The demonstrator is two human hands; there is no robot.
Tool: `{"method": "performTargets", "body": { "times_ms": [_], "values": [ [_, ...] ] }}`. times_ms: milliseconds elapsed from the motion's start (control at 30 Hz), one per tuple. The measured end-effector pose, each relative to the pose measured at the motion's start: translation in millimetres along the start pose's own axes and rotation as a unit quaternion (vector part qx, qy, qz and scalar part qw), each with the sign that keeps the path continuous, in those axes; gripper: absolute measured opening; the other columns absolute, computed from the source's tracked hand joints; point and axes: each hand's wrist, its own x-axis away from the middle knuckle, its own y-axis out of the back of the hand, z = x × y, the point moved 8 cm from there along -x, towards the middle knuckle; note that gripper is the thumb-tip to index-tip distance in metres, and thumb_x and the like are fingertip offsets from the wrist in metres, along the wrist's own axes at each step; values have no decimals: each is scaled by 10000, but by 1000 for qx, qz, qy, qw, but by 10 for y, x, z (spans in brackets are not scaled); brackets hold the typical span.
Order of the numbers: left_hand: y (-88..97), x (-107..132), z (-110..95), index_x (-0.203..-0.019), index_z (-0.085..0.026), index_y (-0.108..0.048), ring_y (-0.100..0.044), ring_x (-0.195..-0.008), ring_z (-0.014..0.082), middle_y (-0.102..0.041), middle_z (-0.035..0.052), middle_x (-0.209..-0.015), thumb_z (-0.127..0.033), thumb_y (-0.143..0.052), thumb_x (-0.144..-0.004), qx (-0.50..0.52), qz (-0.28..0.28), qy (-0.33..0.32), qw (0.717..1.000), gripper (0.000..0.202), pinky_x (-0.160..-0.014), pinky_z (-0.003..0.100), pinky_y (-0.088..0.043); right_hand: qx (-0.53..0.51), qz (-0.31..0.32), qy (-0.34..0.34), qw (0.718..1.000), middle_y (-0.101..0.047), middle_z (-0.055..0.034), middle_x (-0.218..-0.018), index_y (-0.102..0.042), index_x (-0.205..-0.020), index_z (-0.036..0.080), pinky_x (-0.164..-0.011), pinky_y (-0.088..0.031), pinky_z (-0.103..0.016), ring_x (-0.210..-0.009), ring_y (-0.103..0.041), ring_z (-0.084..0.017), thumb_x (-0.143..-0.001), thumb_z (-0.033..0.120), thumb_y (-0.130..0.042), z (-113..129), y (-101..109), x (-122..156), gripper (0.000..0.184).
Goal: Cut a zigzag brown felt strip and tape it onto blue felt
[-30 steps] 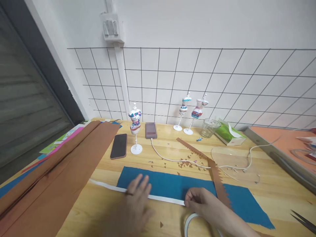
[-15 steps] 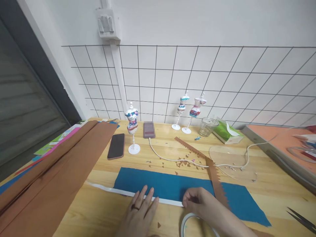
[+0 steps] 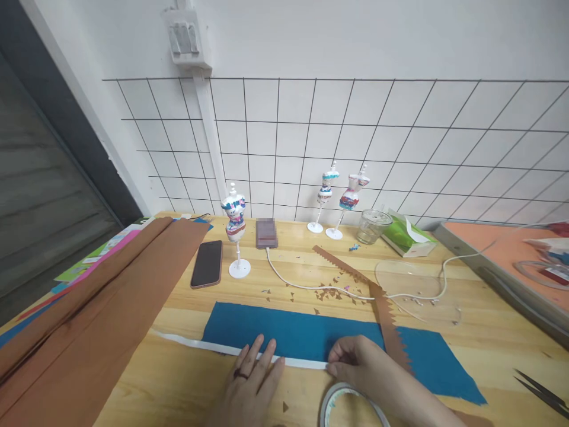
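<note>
A strip of white tape (image 3: 306,363) runs along the near edge of a blue fabric piece (image 3: 284,326), its left end reaching past the cloth onto the table. My left hand (image 3: 255,379) lies flat with fingers spread, the fingertips on the tape and the fabric edge. At the right, my right hand (image 3: 362,365) pinches the tape between thumb and finger. Just below it is a tape roll (image 3: 331,400), partly cut off by the bottom of the view. A brown fabric strip with a zigzag edge (image 3: 386,323) lies across the blue fabric, right of my right hand.
Brown folded fabric (image 3: 146,279) covers the table's left. Behind are a phone (image 3: 207,264), a small mannequin (image 3: 236,228), a white cable (image 3: 306,288), a glass jar (image 3: 372,226) and a tissue pack (image 3: 406,234). Dark scissors blades (image 3: 540,391) lie at right.
The tape roll below my right hand has shifted slightly up and left and shows more. Both hands stay in nearly the same place; the view has moved slightly.
</note>
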Motion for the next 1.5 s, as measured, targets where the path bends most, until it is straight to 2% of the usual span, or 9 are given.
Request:
{"method": "performTargets", "body": {
  "times_ms": [300,567,733,933,1100,1267,1333,1500],
  "values": [
    [0,15,23,-1352,-198,-293,-346,-1218,268,-458,87,-1309,-636,-340,-795,27,-4,12,1000,710,-962,347,-301,38,-5,-13,999,-593,1,-598,-612,-651,167,-499,-321,-220,-601,-513,-145,-710,286,-540,68,64,2,151],
    [-6,23,7,-1330,-193,-339,-334,-1225,274,-456,87,-1311,-655,-331,-784,-1,-15,6,1000,715,-976,356,-275,93,-15,-37,995,-648,-16,-623,-606,-629,173,-489,-316,-224,-611,-551,-159,-693,259,-528,58,88,-16,133],
    [-15,19,15,-1329,-200,-341,-351,-1215,272,-481,87,-1288,-656,-306,-791,11,-21,11,1000,706,-958,350,-304,113,-15,-45,992,-659,-17,-636,-601,-626,183,-500,-320,-225,-636,-562,-166,-699,250,-511,94,97,-10,134],
    [-24,25,13,-1321,-199,-350,-357,-1212,274,-478,85,-1291,-602,-328,-821,10,-22,10,1000,643,-961,359,-314,127,-20,-51,990,-661,-15,-651,-591,-639,196,-500,-316,-231,-643,-563,-174,-710,261,-491,115,115,13,139],
    [-72,38,24,-1329,-236,-330,-360,-1215,250,-488,54,-1285,-480,-360,-865,10,-29,27,999,525,-977,337,-302,144,-24,-61,987,-655,-22,-643,-582,-609,196,-486,-303,-237,-626,-553,-175,-683,239,-499,93,100,7,119],
    [-66,31,-10,-1300,-208,-387,-359,-1210,267,-506,64,-1267,-455,-390,-861,-26,-38,7,999,504,-957,345,-318,154,-34,-72,985,-655,-20,-664,-574,-587,205,-482,-297,-245,-617,-551,-172,-666,216,-485,139,113,23,119],
    [-61,31,-7,-1305,-217,-382,-347,-1215,274,-496,67,-1275,-487,-404,-846,-25,-39,13,999,533,-950,350,-324,156,-33,-76,984,-647,-21,-650,-568,-578,204,-473,-286,-247,-602,-541,-170,-657,218,-491,151,124,22,111],
    [-38,86,71,-1334,-279,-328,-340,-1199,348,-446,102,-1313,-685,-397,-731,-9,-33,50,998,731,-903,414,-347,146,-28,-84,985,-631,-10,-624,-548,-582,201,-470,-281,-240,-590,-534,-161,-619,212,-535,102,159,-23,41]
  ]
}}
